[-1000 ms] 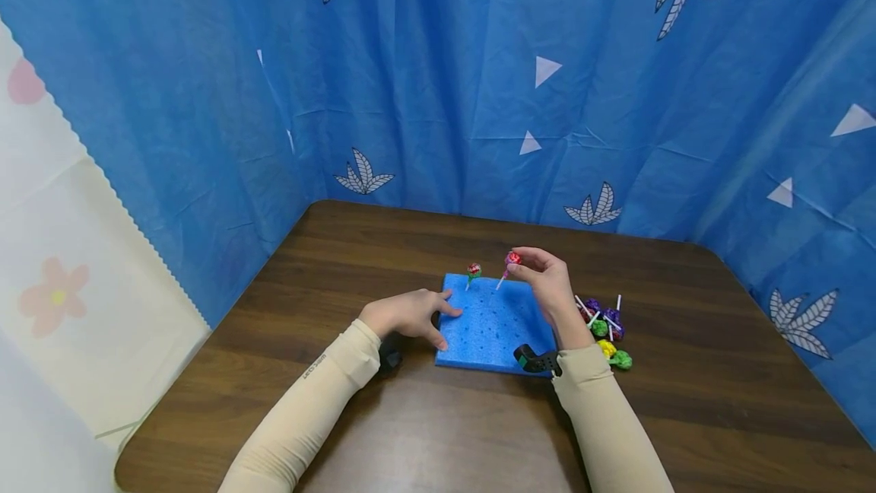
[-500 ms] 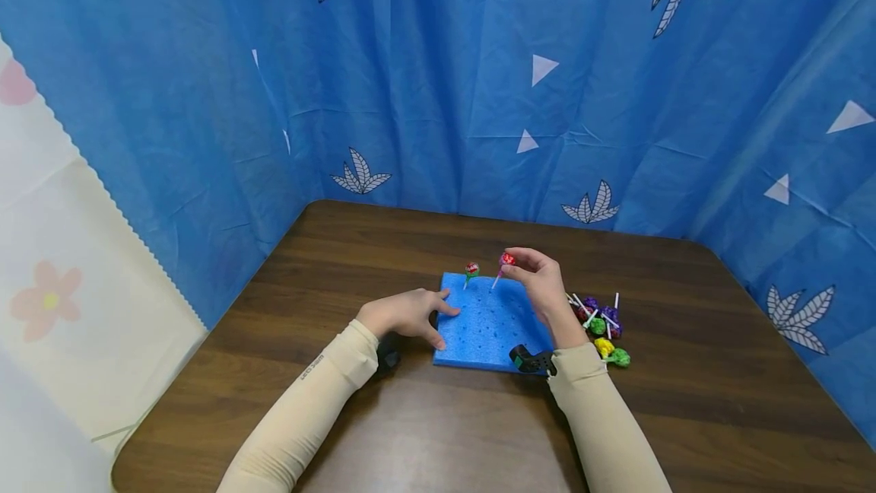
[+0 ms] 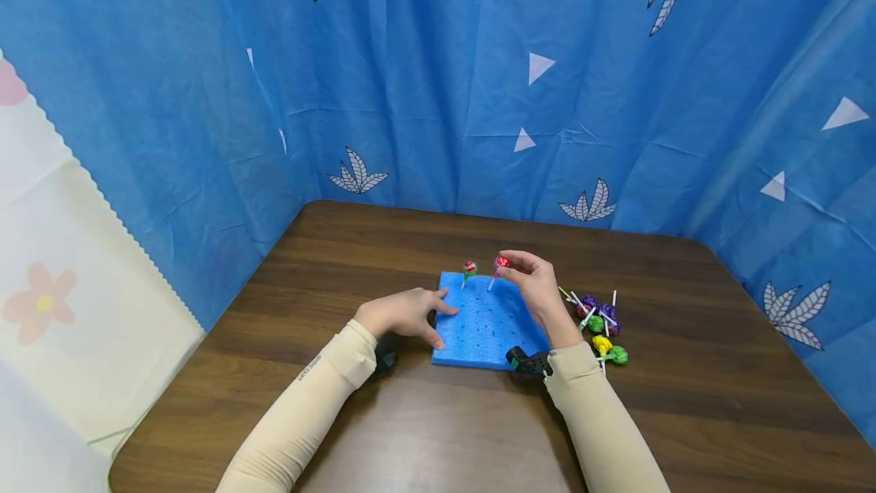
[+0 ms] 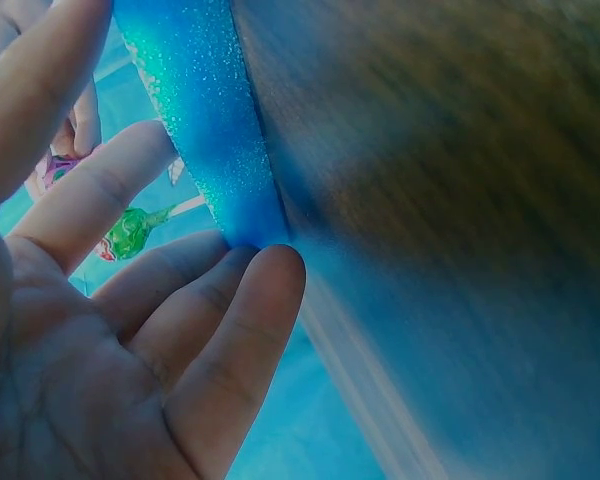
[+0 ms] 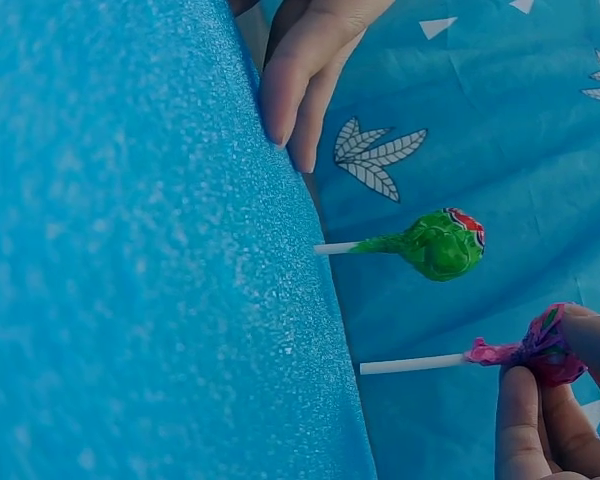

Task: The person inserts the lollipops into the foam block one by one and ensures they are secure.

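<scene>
A blue foam board [image 3: 479,333] dotted with small holes lies on the table. Along its left edge rests my left hand [image 3: 407,313], thumb and fingers spread; the left wrist view has the fairly straight fingers [image 4: 235,350] against the board's side. Over the far part of the board, my right hand [image 3: 537,287] pinches a pink-and-purple wrapped lollipop [image 5: 550,345] by its candy end. The white stick [image 5: 410,365] points down, its tip close over the foam. A green-wrapped lollipop [image 5: 445,245] stands upright by its stick in the board, left of the held one.
Right of the board, several loose lollipops [image 3: 596,323] in purple, red, green and yellow wrappers lie in a heap beside my right forearm. The brown wooden table [image 3: 684,371] is walled by a blue patterned curtain [image 3: 438,97] at the back and sides.
My right hand has moved slightly left with the lollipop, whose stick now hangs more upright. My left hand has stayed on the board's edge, and the whole head view has shifted slightly.
</scene>
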Demonstrator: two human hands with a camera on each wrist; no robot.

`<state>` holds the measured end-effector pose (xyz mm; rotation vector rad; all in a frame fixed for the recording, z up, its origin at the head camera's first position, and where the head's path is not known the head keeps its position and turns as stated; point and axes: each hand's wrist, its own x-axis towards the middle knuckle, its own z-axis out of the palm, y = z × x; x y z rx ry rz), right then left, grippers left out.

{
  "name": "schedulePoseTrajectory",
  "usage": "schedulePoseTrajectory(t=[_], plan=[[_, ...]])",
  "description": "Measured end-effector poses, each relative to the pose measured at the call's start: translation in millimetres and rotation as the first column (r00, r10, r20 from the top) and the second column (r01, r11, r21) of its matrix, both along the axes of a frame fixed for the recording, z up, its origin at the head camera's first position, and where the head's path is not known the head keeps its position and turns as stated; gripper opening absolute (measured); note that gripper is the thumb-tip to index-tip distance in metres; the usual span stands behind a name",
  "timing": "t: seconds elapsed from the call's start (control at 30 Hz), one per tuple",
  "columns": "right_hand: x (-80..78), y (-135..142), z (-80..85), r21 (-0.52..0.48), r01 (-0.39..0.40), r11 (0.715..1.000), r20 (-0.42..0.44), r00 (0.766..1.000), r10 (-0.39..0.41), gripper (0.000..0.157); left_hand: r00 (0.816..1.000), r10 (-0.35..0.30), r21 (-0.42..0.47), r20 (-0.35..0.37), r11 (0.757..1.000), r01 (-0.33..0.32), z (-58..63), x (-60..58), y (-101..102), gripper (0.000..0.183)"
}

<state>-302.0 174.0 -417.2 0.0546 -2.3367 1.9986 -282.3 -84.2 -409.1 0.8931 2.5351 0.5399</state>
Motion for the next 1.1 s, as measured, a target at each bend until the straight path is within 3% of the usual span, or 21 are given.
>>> schedulePoseTrajectory(t=[1.1], plan=[[-0.2,-1.1,-2.9,0.030,-0.002,1.000,0.036,0.999,0.001,0.039,1.000,0.003,-0.011,0.004,1.000,-0.003,-1.3,-1.5,1.8,0.068]])
